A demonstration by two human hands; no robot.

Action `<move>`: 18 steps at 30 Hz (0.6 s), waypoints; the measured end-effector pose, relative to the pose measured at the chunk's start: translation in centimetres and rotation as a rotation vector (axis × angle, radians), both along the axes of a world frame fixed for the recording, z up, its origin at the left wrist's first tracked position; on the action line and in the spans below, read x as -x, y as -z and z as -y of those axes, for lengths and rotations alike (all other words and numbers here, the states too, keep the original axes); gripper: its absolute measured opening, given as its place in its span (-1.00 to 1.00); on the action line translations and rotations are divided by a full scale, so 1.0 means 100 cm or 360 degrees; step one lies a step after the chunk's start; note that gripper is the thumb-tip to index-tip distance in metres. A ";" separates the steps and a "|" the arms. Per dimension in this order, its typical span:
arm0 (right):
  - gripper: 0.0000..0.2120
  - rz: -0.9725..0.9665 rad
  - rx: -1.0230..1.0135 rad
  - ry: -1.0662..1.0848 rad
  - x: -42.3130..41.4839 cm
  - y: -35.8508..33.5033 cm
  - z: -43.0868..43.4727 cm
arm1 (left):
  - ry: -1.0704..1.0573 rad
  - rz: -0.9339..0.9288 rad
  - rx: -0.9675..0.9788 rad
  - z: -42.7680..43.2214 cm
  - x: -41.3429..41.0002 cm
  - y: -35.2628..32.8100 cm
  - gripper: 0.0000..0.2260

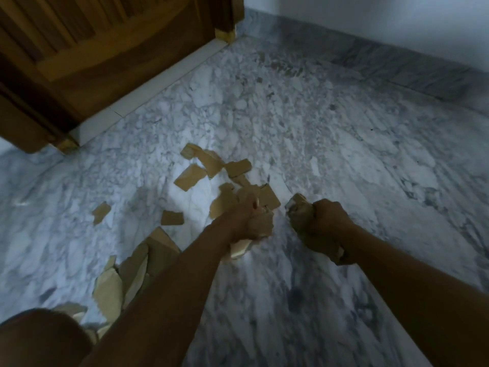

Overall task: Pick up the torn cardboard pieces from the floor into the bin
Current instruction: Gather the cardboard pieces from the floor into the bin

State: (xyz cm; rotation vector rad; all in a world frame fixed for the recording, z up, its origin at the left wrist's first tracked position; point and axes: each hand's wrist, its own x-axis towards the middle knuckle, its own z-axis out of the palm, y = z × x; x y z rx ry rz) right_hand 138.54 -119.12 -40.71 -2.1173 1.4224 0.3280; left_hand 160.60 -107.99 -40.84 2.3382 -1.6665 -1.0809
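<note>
Torn brown cardboard pieces lie scattered on the marble floor (317, 144). One cluster (211, 165) sits ahead of my hands, two small pieces (172, 218) lie to the left, and larger pieces (132, 271) are piled near my left arm. My left hand (244, 218) grips a bunch of cardboard pieces (262, 226) low over the floor. My right hand (322, 226) is closed around another wad of cardboard (296, 207), which sticks out past the fingers. No bin is in view.
A wooden door (100, 56) with a pale threshold strip (148, 94) stands at the upper left. A white wall (397, 19) with a marble skirting runs along the top right. My knee (39, 337) shows at the bottom left.
</note>
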 end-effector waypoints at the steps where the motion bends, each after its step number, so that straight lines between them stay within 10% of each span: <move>1: -0.69 0.0016 -0.0026 -0.0045 -0.016 -0.011 0.004 | -0.0091 0.0027 0.0035 -0.005 -0.019 -0.007 -0.25; 8: -0.69 0.0098 -0.0129 -0.0398 -0.143 -0.027 -0.005 | -0.0369 0.0191 -0.0162 -0.051 -0.142 -0.028 -0.83; 18: -0.51 -0.0084 0.0180 -0.0996 -0.225 0.031 -0.022 | -0.0180 0.0250 -0.0275 -0.082 -0.189 0.041 -0.32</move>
